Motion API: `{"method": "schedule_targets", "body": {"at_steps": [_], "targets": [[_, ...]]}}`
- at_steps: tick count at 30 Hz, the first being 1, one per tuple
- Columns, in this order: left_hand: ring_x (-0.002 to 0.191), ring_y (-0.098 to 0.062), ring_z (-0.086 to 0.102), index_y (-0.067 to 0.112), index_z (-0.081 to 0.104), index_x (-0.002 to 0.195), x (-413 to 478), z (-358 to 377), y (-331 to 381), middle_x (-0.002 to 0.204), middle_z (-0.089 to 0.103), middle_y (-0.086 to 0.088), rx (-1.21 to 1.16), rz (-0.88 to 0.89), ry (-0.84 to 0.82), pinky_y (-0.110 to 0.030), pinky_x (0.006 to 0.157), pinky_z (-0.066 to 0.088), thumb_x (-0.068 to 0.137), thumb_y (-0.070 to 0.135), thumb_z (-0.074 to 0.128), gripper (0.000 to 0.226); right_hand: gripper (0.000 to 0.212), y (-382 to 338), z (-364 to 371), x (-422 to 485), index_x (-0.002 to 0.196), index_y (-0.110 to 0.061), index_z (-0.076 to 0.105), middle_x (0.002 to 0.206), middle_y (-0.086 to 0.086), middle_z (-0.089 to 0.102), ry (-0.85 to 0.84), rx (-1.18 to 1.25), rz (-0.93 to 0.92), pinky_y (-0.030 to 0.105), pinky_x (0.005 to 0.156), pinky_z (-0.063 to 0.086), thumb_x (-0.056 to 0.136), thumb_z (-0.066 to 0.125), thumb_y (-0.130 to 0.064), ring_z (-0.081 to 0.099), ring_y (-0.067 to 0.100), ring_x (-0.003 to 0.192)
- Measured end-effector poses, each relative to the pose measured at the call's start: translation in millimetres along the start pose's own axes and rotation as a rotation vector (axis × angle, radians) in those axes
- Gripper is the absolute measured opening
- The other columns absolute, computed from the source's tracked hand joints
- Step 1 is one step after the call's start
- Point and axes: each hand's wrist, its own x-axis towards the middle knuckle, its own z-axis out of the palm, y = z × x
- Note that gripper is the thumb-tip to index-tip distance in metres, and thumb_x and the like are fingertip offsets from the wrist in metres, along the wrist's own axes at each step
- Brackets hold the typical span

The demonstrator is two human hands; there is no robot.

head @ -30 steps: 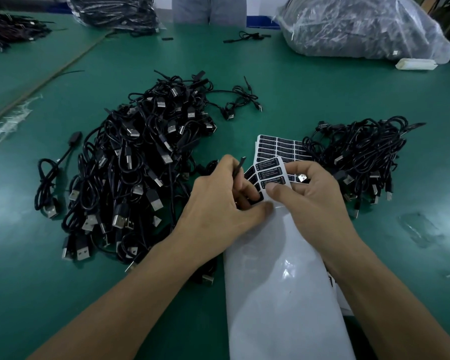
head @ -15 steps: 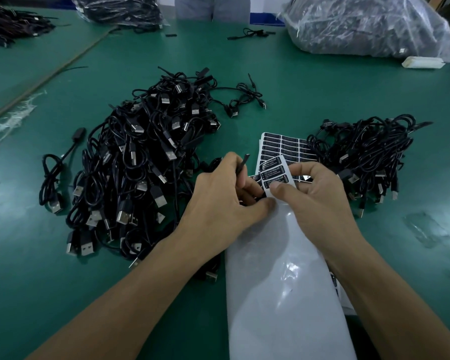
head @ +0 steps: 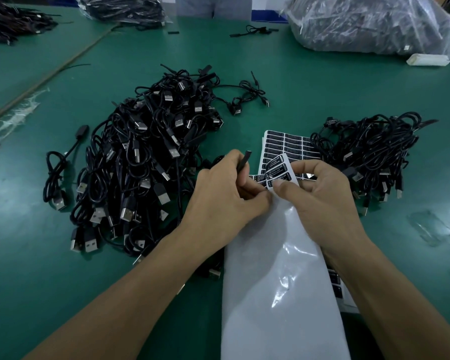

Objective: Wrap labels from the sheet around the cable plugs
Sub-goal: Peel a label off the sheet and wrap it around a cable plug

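Your green tabletop [head: 322, 81] is a smooth, slightly glossy mat, with bare room along the near left and in the wide strip across the middle toward the far edge. On its far right lies a big clear plastic bag [head: 369, 24] stuffed with dark cables, and a small white block [head: 427, 60] just in front of it. The large cable pile [head: 146, 162] sprawls left of your hands: thin black cords in loops, ending in flat silver USB plugs. A smaller cable bundle [head: 369, 152] sits to the right, its edge lying over the far label sheet [head: 283, 141], which is a white sheet with rows of small black rectangular labels.

Both forearms come in from the bottom edge and meet at the centre. Between them runs a long white glossy backing strip [head: 278, 294], bare of labels (it reflects the light in creases) and reaching down to the near edge.

Your left hand [head: 218, 201] is curled closed, fingers bent inward, holding a thin black cable plug [head: 243, 163] that sticks up past the knuckles; its thumb tip meets the strip's upper end. Your right hand [head: 320, 201] is also closed, thumb pressed on the curled top of the strip just below its black labels [head: 279, 171] with white print, fingers wrapped behind. The two thumbs almost touch. The plug stands just left of those labels, not touching them.
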Motion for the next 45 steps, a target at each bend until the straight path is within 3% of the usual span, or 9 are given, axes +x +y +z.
{"method": "schedule_targets", "body": {"at_steps": [3,6,9,13,18,23,33,39,45], "targets": [[0.067,-0.021,0.066,0.028,0.031,0.071,1,1,-1,0.072,0.073,-0.001,0.038,-0.006,0.032,-0.042,0.062,0.055,0.077,0.016,0.076,0.047,0.023,2,-1,0,0.098,-0.02,0.055,0.068,0.014,0.071,0.009,0.017,0.005,0.039,0.052,0.05,0.087,0.073,-0.011,0.06,0.028,0.057],[0.067,-0.022,0.067,0.024,0.031,0.072,1,2,-3,0.071,0.072,-0.001,0.035,-0.014,0.071,-0.041,0.063,0.054,0.077,0.015,0.072,0.042,0.027,6,-1,0,0.092,-0.027,0.05,0.055,-0.002,0.063,0.067,-0.103,-0.063,0.03,0.05,0.041,0.086,0.072,-0.014,0.051,0.016,0.05],[0.064,-0.014,0.068,0.022,0.032,0.074,1,0,-5,0.07,0.073,0.006,-0.052,-0.043,0.14,-0.029,0.06,0.057,0.077,0.011,0.071,0.04,0.029,8,-6,0,0.092,-0.033,0.045,0.079,0.001,0.064,0.166,-0.282,-0.124,0.02,0.047,0.039,0.083,0.069,-0.019,0.049,0.014,0.058],[0.069,-0.035,0.069,0.039,0.034,0.067,4,-3,-5,0.07,0.069,-0.012,-0.18,-0.1,0.205,-0.051,0.065,0.058,0.072,0.019,0.068,0.04,0.04,11,-13,0,0.115,-0.028,0.041,0.086,0.0,0.057,0.167,-0.543,-0.126,0.035,0.058,0.041,0.084,0.066,-0.024,0.054,0.023,0.074],[0.071,-0.035,0.072,0.042,0.034,0.065,6,-3,-6,0.073,0.071,-0.015,-0.235,-0.12,0.192,-0.055,0.064,0.058,0.069,0.025,0.069,0.039,0.05,10,-14,-3,0.13,-0.015,0.051,0.119,0.008,0.048,0.245,-0.93,-0.248,0.034,0.079,0.034,0.086,0.067,-0.031,0.043,0.026,0.11],[0.071,-0.026,0.073,0.032,0.032,0.073,7,0,-7,0.07,0.072,-0.003,-0.22,-0.103,0.201,-0.05,0.068,0.058,0.066,0.027,0.071,0.039,0.016,3,3,-9,0.091,-0.015,0.068,0.09,0.0,0.059,0.136,-0.769,-0.539,0.031,0.07,0.043,0.081,0.076,-0.026,0.055,0.02,0.087],[0.072,-0.019,0.073,0.027,0.032,0.076,7,2,-11,0.072,0.074,0.001,-0.179,-0.081,0.167,-0.044,0.07,0.058,0.074,0.019,0.075,0.044,0.01,13,17,-9,0.083,-0.009,0.074,0.076,0.005,0.067,0.175,-0.732,-0.608,0.037,0.067,0.049,0.08,0.082,-0.014,0.061,0.026,0.073],[0.078,-0.028,0.073,0.025,0.035,0.079,5,1,-6,0.074,0.073,0.003,-0.249,-0.1,0.149,-0.05,0.078,0.059,0.076,0.038,0.07,0.037,0.012,11,12,-7,0.078,-0.023,0.075,0.068,-0.017,0.064,0.176,-0.603,-0.547,0.008,0.068,0.038,0.083,0.075,-0.012,0.053,0.0,0.062],[0.082,-0.02,0.074,0.021,0.034,0.082,4,0,-4,0.084,0.077,0.002,-0.262,-0.104,0.062,-0.055,0.083,0.058,0.076,0.015,0.068,0.036,0.022,4,7,-1,0.072,-0.022,0.074,0.054,-0.016,0.063,0.054,0.004,-0.282,0.008,0.051,0.04,0.088,0.07,-0.008,0.054,-0.002,0.049]]}}
